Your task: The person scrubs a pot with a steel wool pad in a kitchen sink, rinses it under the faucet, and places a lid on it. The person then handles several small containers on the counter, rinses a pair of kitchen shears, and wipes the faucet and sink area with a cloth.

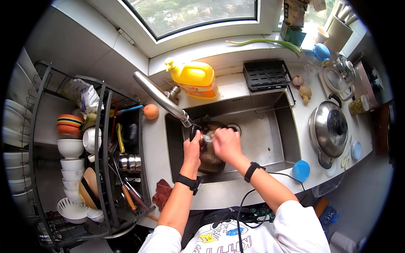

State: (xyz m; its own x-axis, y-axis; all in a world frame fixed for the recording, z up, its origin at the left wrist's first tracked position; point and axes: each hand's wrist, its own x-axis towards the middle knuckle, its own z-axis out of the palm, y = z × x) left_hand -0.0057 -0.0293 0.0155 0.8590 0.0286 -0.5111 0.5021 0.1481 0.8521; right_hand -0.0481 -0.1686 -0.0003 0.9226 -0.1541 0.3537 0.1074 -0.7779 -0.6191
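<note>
My left hand [192, 148] grips the black handle of a round dark metal pan or lid [210, 158], which rests tilted in the left part of the stainless steel sink [256, 136]. The spout of the faucet [167, 101] ends just above that handle, and water seems to run onto the metal. Over the right side of the pan or lid is my right hand [228, 144], blurred, with curled fingers; whether it holds something small cannot be told. The sink's drain shows partly behind my right hand.
A yellow detergent jug [196, 79] stands behind the sink, near a black rack [267, 74]. On the right counter is a lidded steel pot [329, 129]; a blue round lid [301, 170] lies nearer. A dish rack [106, 158] with bowls fills the left. A cable hangs by my right forearm.
</note>
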